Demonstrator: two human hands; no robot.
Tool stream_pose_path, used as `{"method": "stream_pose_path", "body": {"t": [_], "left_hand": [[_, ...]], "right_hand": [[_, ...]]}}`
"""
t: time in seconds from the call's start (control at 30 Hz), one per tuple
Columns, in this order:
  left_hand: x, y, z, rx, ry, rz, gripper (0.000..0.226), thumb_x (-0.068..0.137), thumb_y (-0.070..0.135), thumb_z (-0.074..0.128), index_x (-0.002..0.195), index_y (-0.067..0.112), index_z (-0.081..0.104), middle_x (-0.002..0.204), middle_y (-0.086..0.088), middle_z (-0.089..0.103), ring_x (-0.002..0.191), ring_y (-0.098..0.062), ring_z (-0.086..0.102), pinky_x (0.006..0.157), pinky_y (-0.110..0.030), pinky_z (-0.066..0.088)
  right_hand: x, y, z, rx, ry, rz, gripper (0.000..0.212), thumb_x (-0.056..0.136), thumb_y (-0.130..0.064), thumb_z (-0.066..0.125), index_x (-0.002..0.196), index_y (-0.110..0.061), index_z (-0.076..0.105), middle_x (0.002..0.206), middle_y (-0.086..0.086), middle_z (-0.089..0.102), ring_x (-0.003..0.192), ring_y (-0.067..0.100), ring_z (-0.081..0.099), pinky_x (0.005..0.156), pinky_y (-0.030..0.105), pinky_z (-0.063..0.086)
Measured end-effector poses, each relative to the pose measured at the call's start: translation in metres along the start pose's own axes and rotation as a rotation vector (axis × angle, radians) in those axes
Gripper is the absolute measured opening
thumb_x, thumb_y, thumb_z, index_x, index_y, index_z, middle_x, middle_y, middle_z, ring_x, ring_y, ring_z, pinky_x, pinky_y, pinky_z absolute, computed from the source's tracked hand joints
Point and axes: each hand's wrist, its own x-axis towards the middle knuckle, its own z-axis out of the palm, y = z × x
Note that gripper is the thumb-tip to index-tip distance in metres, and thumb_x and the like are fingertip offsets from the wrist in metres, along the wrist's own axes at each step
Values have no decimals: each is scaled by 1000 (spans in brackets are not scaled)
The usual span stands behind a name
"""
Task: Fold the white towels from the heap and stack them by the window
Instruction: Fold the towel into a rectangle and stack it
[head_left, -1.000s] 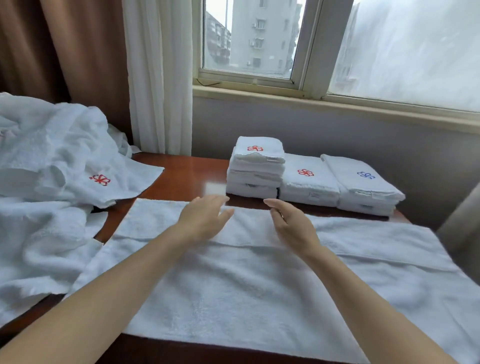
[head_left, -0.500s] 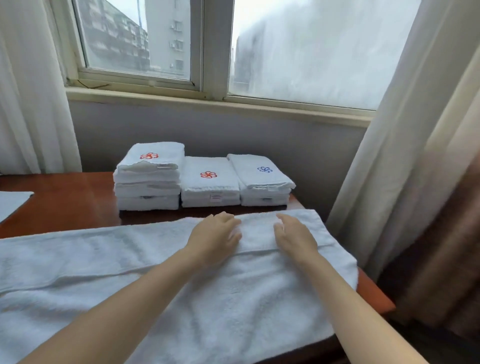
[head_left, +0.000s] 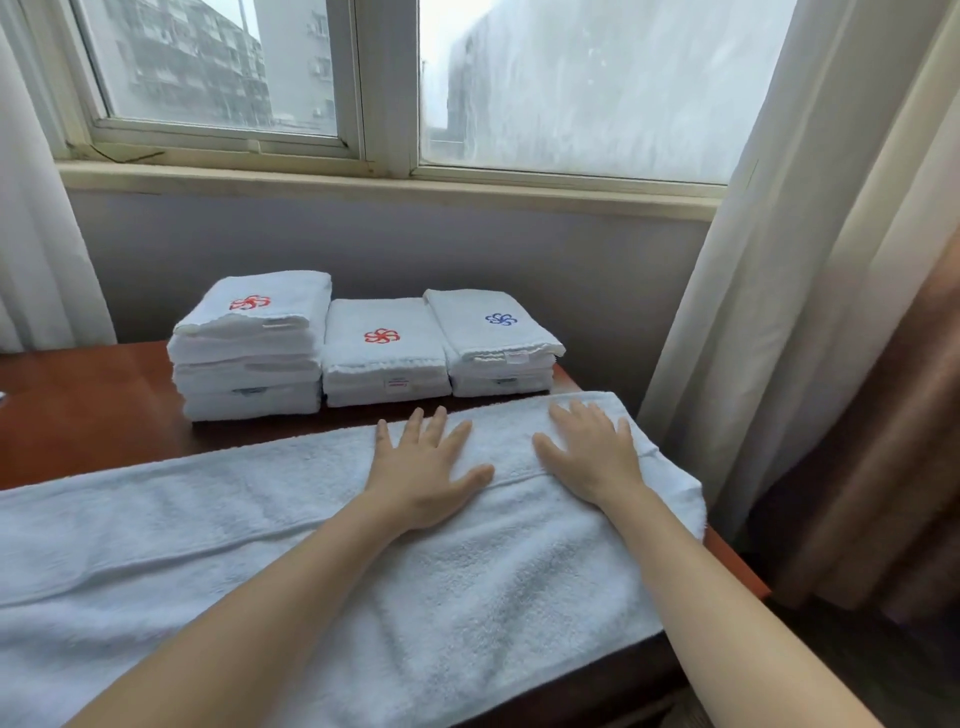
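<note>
Pressing step, head view. The left hand (head_left: 421, 467) and right hand (head_left: 592, 457) lie palm-down on the white towel (head_left: 260, 530), fingers straight and spread, grasping nothing.

The towel is spread lengthwise along the counter's (head_left: 93, 405) near edge, its right end at the counter's right end. A flap edge runs along its length, passing under both palms; the far strip looks folded over.

Three folded stacks sit side by side at the counter's far edge, below the window (head_left: 571, 78): the tall red-emblem stack (head_left: 249, 358), the low red-emblem stack (head_left: 384, 364) and the blue-emblem stack (head_left: 493, 338). The heap is out of view.

Judgement: the first lengthwise fold is being flattened. The next move likely calls for pinching an edge or end and carrying it across evenly, corners matched.
</note>
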Motion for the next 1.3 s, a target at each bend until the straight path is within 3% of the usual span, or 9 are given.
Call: {"method": "stream_pose_path", "body": {"t": [0.17,0.3,0.43,0.53,0.7,0.87,1.0,1.1,1.3], "left_hand": [[-5,-14,0,1,17,52,83,84,83,9,155,42,5,165,7,-5,152,-16,-10,119,-55,-10],[-20,-19,-11,-21,-7,39,76,91,76,19,156,39,12,166,5,1,152,-16,-5,120,-52,-7],[-50,4,-24,-116,121,149,47,97,54,46,138,33,52,147,2,44,139,-17,37,116,-44,25],[-87,35,-29,-279,144,287,37,86,65,53,112,41,65,120,20,54,108,-2,52,90,-30,46],[-124,72,-36,-121,-58,479,64,62,92,51,97,38,54,102,23,48,95,-2,46,78,-25,43],[-139,83,-37,109,-53,519,48,68,58,67,102,34,44,106,16,42,93,-9,41,64,-26,35],[-140,83,-47,31,-74,483,18,76,42,61,93,36,58,109,18,54,88,-8,52,66,-27,43],[-133,77,-58,-68,-125,407,3,85,39,60,88,38,59,104,16,62,95,-7,58,82,-31,51],[-94,52,-85,-406,-3,31,16,102,31,47,101,18,55,97,4,55,89,-15,52,71,-29,37]], "right_hand": [[-30,-12,-6,179,27,-110,47,98,-42,45,143,-27,47,151,-6,43,142,13,32,120,49,11],[-57,-14,-21,280,-11,-180,33,96,-37,55,127,-28,62,136,-10,56,128,9,47,109,39,39],[-85,-7,-43,288,-36,-122,24,92,-27,57,113,-33,68,112,-14,63,105,5,57,91,32,50],[-106,0,-55,183,-47,-91,30,93,-21,48,112,-33,68,107,-14,65,101,7,60,87,32,52],[-131,14,-68,-30,-129,-84,38,97,-15,40,120,-34,64,130,-9,59,117,14,55,90,32,45],[-145,28,-72,-299,-125,-94,48,94,-8,42,133,-35,53,135,-3,55,121,22,51,89,33,37],[-147,33,-75,-261,-45,-42,38,92,-17,50,126,-33,58,128,-4,59,114,21,55,96,34,34],[-144,34,-76,49,51,19,38,89,-14,50,121,-29,62,123,-2,59,103,26,64,89,32,40],[-120,33,-75,493,354,63,40,90,-7,45,122,-23,63,123,1,63,107,19,56,83,29,43]]}}
